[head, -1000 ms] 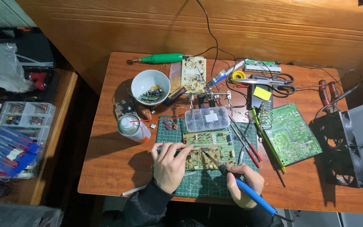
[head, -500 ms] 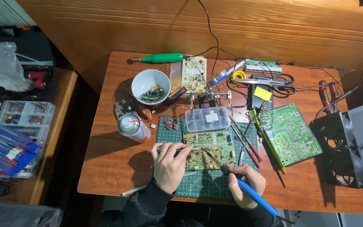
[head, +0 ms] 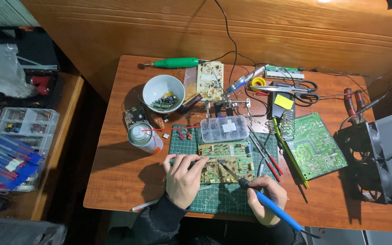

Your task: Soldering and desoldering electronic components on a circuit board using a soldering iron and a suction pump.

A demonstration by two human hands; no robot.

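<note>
Left hand [head: 184,179] palm down, fingers spread forward, right hand [head: 268,199] curled in a pen grip, seemingly tight, dark sleeves

A circuit board [head: 227,159] lies on a cutting mat [head: 218,199], a parts box [head: 224,128] behind it.

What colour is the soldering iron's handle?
Blue, with a black collar; soldering iron, head view.

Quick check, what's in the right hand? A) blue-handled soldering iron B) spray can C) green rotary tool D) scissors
A: the right hand grips the blue-handled soldering iron, its tip down on the circuit board that lies on the green cutting mat, while the left hand rests on the board's left edge.
</note>
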